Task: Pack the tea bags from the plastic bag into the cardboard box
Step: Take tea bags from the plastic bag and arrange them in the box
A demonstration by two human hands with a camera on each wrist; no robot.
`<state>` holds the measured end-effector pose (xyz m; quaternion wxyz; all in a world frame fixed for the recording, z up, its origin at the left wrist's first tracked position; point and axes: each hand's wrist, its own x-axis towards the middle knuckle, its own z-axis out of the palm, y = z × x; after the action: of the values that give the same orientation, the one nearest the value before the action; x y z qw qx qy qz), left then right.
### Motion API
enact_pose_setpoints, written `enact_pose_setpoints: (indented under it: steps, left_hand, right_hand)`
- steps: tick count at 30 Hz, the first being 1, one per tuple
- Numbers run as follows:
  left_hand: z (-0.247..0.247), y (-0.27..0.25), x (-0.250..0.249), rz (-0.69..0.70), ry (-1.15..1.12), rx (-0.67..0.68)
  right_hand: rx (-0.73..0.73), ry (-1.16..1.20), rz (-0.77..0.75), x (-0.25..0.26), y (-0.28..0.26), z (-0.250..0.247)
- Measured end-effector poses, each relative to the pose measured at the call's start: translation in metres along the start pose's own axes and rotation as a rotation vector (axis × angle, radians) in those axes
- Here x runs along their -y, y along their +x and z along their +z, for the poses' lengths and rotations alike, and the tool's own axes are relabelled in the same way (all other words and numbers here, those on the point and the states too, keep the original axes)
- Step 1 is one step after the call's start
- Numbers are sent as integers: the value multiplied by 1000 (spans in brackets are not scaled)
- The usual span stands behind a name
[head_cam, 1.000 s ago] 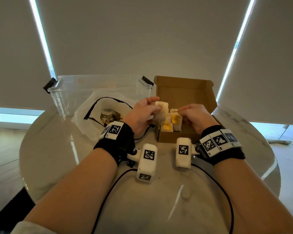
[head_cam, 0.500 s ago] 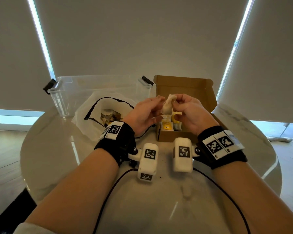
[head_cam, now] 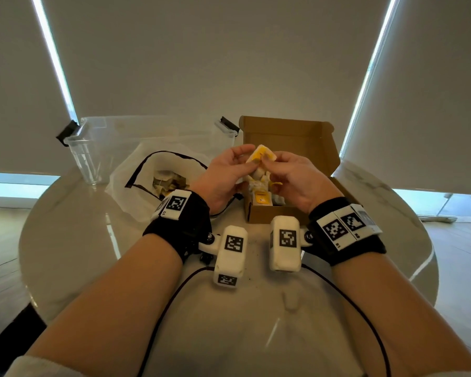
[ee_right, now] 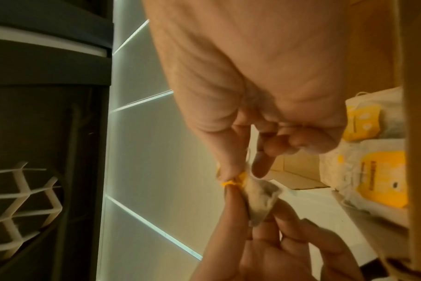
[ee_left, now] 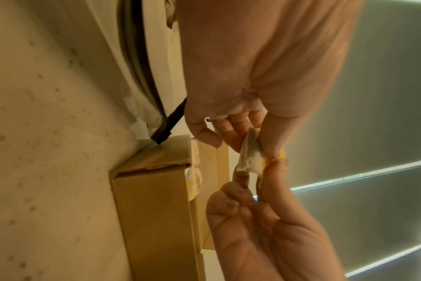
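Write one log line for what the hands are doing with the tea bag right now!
left hand: pinches tea bag | right hand: pinches same tea bag | tea bag: above open cardboard box | box: holds tea bags | plastic bag: not empty

Black wrist straps (head_cam: 184, 229) with square-coded white tags, white camera pods (head_cam: 230, 255), thin black cables (head_cam: 158, 317)

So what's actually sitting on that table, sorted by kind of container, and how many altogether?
Cardboard box, open, tea bags inside: 1
Clear plastic tub: 1
Plastic bag, tea bags inside: 1
Total: 3 containers
Both hands pinch one tea bag above the box.
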<state>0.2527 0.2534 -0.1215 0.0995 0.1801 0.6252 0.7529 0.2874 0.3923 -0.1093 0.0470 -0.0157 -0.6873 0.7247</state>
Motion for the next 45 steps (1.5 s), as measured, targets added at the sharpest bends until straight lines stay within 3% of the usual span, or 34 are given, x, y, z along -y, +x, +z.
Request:
enact_pose_setpoints:
  steps: [5,9,14,16,22,26,30,33,36,38,41,45]
  left_hand:
    - [2,2,5,15,312,-35]
    - [3,4,12,-83,497,-20]
    - [4,1,11,-124,489,9]
    - [4,1,11,-133,482,10]
    - [2,2,11,-137,501,15]
    - [-2,-1,-1,-22,580,11]
    - [-20,-19,-35,248,581,-69]
    - [-55,-42,-58,298,716,-202]
    - [-94,-60,-73,227,1139,-311]
    - [-111,-65,-73,74,1380,-293]
    - [-125,-59,-58,-211,1480,-208]
    - [-141,-39,-42,-356,1584,-179]
  right_hand:
    - [-169,-67,-58,5,4,-13]
    - [-324,-343,64,5,13,-31]
    - [-163,-574,336,-1,14,-30]
    - [-149,-615,332,-3,17,-24]
    - [-213,-448,278,-9,27,-21]
    - [-198,-466,320,-12,28,-21]
    - [-247,-525,167,-12,29,-24]
    - [-267,-589,-1,1,19,-17]
    - [-159,-614,-185,11,6,10]
    - [-27,-620,-266,14,0,37]
    - [227,-695,-330,13,-1,81]
    - [451,-931,-322,-3,23,128]
